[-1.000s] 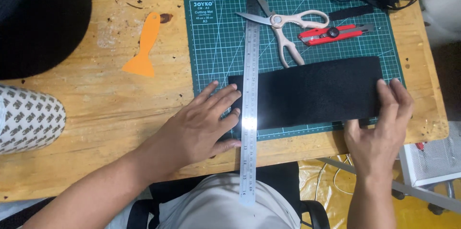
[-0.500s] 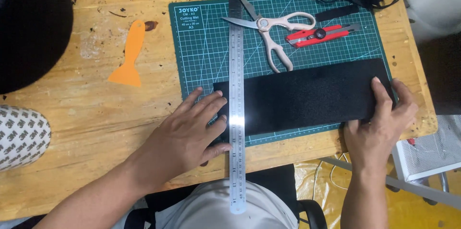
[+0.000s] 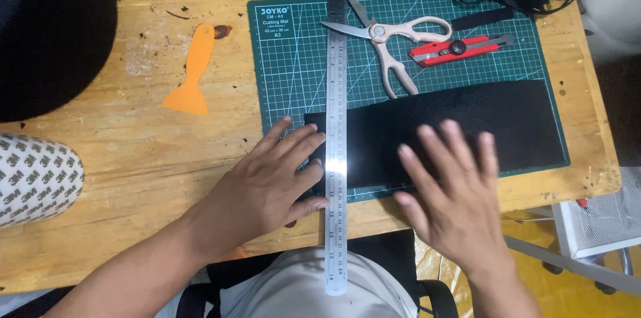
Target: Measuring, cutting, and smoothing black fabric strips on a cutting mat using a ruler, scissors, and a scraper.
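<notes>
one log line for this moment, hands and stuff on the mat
left hand: flat beside steel ruler | right hand: spread over black sheet | green cutting mat: scissors, red knife

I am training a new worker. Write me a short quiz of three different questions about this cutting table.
1. True or false: the left hand presses beside the steel ruler.
2. What lies under the right hand? A) black sheet B) scissors C) orange scraper
3. Which red tool lies beside the scissors?

Key: 1 true; 2 A; 3 the utility knife.
</notes>
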